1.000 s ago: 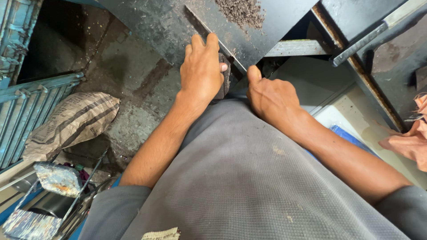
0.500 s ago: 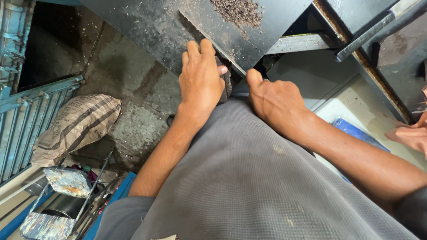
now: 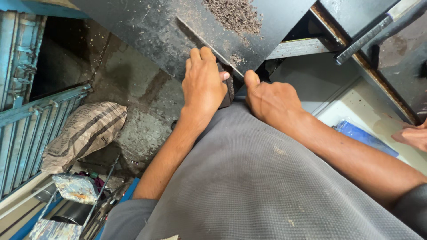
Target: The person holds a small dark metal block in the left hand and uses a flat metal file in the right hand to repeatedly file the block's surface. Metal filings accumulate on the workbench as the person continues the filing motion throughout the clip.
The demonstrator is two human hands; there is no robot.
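Note:
A black metal sheet (image 3: 147,31) lies flat ahead of me, with a pile of dark metal shavings (image 3: 233,13) on it. My left hand (image 3: 202,84) is closed on a dark block-shaped object (image 3: 227,91) pressed at the sheet's near edge. My right hand (image 3: 271,100) is beside it, fingers curled under the sheet's edge, thumb pointing up. What its fingers hold is hidden. My grey-clad lap (image 3: 249,186) fills the foreground.
A striped sack (image 3: 84,133) lies on the stained concrete floor at the left, beside a blue metal grille (image 3: 31,129). Foil-wrapped items (image 3: 73,189) sit at the lower left. Another person's hand (image 3: 411,135) shows at the right edge, near a blue item (image 3: 362,138).
The view has shifted slightly. Both hands stay at the sheet's edge, in the same grip.

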